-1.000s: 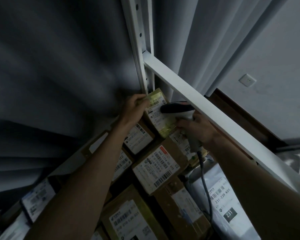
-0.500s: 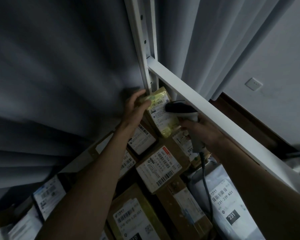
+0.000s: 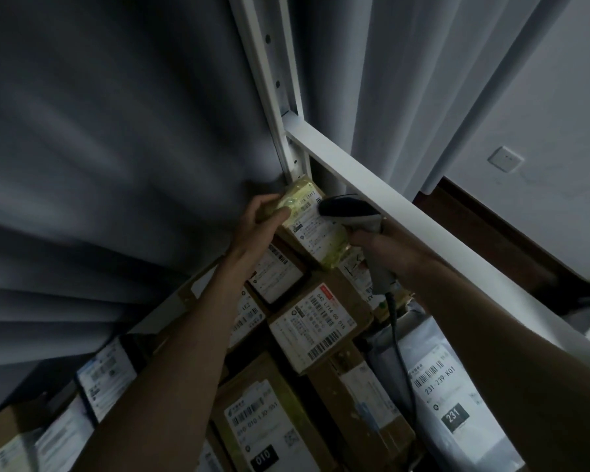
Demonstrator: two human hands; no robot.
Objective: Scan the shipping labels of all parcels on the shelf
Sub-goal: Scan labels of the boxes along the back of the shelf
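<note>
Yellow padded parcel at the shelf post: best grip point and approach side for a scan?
Judging by its pose, take the yellow padded parcel by its upper left end, coming from the left, where the left hand grips it now. That leaves its label bare and facing the barcode scanner in the right hand.

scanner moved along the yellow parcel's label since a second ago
Cannot tell: the scanner sits over the same part of the yellow parcel, beside the white rail.
</note>
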